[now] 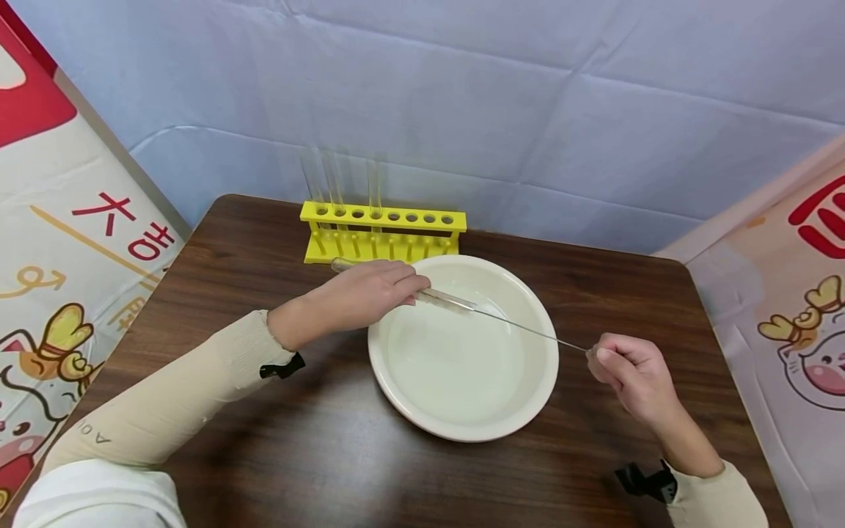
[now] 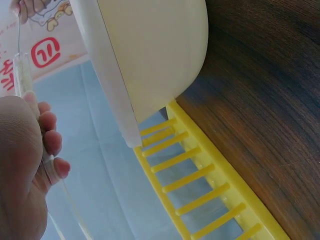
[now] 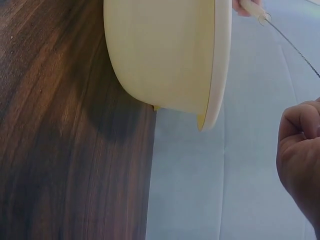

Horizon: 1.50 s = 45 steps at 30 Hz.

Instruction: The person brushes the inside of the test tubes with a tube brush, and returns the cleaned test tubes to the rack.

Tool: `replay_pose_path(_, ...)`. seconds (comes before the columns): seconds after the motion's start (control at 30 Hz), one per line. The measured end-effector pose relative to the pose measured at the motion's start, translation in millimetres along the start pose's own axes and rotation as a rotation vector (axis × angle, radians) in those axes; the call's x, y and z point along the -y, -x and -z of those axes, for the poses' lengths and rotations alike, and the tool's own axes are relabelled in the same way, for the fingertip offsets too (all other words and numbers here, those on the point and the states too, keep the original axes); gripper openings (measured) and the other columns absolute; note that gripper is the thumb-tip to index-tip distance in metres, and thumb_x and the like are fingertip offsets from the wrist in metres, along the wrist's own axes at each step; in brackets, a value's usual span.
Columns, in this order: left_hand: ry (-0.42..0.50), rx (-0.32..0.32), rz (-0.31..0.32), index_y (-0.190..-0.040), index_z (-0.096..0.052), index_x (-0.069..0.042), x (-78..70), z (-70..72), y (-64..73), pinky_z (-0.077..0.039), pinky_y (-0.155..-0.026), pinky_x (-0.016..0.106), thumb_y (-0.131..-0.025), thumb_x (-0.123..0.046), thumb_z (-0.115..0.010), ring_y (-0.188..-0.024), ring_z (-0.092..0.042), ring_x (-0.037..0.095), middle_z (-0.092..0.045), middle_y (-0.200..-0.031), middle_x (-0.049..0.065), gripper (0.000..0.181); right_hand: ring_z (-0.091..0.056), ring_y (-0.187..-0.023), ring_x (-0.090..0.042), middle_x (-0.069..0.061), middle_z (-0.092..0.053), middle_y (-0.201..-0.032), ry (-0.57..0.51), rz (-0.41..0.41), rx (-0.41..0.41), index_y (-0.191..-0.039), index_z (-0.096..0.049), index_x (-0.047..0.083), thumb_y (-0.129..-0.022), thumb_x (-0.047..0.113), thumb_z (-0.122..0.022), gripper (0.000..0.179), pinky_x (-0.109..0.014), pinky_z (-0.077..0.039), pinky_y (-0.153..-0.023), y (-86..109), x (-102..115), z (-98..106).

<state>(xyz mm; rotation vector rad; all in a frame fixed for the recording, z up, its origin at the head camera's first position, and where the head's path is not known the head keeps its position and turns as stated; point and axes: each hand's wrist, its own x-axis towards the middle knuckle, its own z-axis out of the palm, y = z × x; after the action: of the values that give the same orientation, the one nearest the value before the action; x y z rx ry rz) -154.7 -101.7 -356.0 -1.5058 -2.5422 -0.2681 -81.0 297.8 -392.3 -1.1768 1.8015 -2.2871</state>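
The left hand (image 1: 379, 290) curls round a test tube (image 1: 455, 302) above the basin (image 1: 455, 374), far left; the right hand (image 1: 634, 378) grips the right end of a wire brush (image 1: 528, 328); a hard tug might make the glass slip

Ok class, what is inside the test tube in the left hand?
Inside the test tube, near its mouth, are the pale bristles of a test-tube brush, its wire stem leading out to the right hand. The left hand covers the tube's middle, so the contents there cannot be seen.
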Motion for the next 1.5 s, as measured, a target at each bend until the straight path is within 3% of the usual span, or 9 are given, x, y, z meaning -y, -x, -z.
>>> replay_pose_path(0.53,-0.016,0.019,0.040,-0.132,-0.060,-0.004,3.7,3.0,6.8,-0.049,-0.103,0.040,-0.104,-0.020,-0.061,-0.118,-0.063,0.025,-0.067,-0.125,0.009,0.032,-0.021,-0.052,-0.012,-0.004,-0.026,-0.058,-0.091,0.051,0.034,-0.067,-0.034,-0.001,-0.095,-0.026,-0.021,0.040,-0.025,-0.018,-0.049,4.2,7,11)
replay_pose_path(0.93,-0.043,-0.044,0.009,-0.128,-0.062,-0.002,11.2,-0.7,16.4,-0.051,-0.099,0.039,-0.101,-0.016,-0.065,-0.112,-0.065,0.026,-0.068,-0.119,0.010,0.030,-0.021,-0.050,-0.012,-0.005,-0.028,-0.056,-0.149,0.027,0.058,-0.066,-0.034,-0.001,-0.097,-0.023,-0.017,0.042,-0.024,-0.020,-0.048,11.9,10,21)
replay_pose_path(1.33,-0.027,-0.031,0.024,-0.126,-0.063,-0.003,11.0,1.3,23.5,-0.055,-0.089,0.037,-0.101,-0.016,-0.066,-0.099,-0.065,0.024,-0.067,-0.109,0.008,0.029,-0.023,-0.048,-0.013,-0.006,-0.029,-0.056,-0.202,0.003,0.075,-0.066,-0.033,-0.002,-0.096,-0.023,-0.013,0.042,-0.023,-0.021,-0.047,17.9,13,29)
replay_pose_path(1.5,-0.027,-0.033,0.035,-0.126,-0.062,-0.003,10.0,2.6,25.7,-0.055,-0.089,0.037,-0.101,-0.016,-0.067,-0.100,-0.066,0.024,-0.067,-0.110,0.007,0.029,-0.023,-0.047,-0.013,-0.006,-0.029,-0.056,-0.220,-0.001,0.085,-0.066,-0.032,-0.002,-0.097,-0.022,-0.013,0.041,-0.024,-0.021,-0.047,18.6,13,30)
